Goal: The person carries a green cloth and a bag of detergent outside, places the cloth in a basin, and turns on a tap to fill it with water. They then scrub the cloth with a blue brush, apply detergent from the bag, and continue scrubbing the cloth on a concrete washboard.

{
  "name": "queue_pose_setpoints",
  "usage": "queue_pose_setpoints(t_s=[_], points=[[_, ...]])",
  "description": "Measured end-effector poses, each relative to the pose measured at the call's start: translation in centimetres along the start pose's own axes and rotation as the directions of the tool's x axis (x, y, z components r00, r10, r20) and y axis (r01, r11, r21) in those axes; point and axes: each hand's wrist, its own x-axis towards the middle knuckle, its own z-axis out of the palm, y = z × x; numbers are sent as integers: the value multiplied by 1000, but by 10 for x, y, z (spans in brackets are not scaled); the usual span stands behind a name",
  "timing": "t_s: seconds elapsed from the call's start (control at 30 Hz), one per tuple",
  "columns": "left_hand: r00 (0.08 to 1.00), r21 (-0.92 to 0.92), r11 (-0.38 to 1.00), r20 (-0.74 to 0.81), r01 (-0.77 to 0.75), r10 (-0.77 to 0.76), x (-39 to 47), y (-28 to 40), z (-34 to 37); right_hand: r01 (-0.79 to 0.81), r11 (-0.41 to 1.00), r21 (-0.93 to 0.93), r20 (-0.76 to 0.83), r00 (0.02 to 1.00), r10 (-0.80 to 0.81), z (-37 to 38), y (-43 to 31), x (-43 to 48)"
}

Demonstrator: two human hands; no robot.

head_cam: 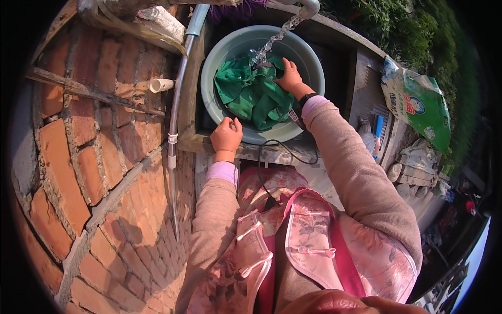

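Note:
A round plastic basin (pixel 310 59) stands in a dark sink, with a bunched green cloth (pixel 251 98) inside. Water (pixel 274 39) pours onto the cloth from a spout (pixel 311 8) at the top. My right hand (pixel 291 76) rests on the cloth's right side with its fingers spread; whether it grips any fabric cannot be told. At the basin's near left rim is my left hand (pixel 227 135), its fingers curled and thumb near the index finger, with no object visible in it. Wetness and folds hide the cloth's full shape.
A brick wall (pixel 94 129) with a metal pipe (pixel 172 117) runs along the left. On the right lie a blue-handled brush (pixel 378 127) and a green printed plastic bag (pixel 419 102). A black cable (pixel 288 149) hangs over the sink's near edge (pixel 251 150).

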Motion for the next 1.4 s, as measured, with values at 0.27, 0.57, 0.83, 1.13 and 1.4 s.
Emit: queue_pose_setpoints(t_s=[0.27,0.57,0.83,1.13,1.4], points=[[1000,-14,1000,2,22,-22,0,1,-2,37,930,365,330,929,-167,-4,-37,11],[981,-177,966,71,191,-181,1,-8,0,-276,538,797,397,910,-122,-111,-77,24],[911,-916,46,389,398,-137,84,65,-44,547,597,587,-372,837,-402,-103,-131,-129],[881,-889,-103,457,447,-123,71,95,-17,289,884,368,-335,928,-163,-95,-111,-98],[914,-891,-209,400,404,61,50,99,-41,589,725,357,-297,807,-510,-101,-117,-140]])
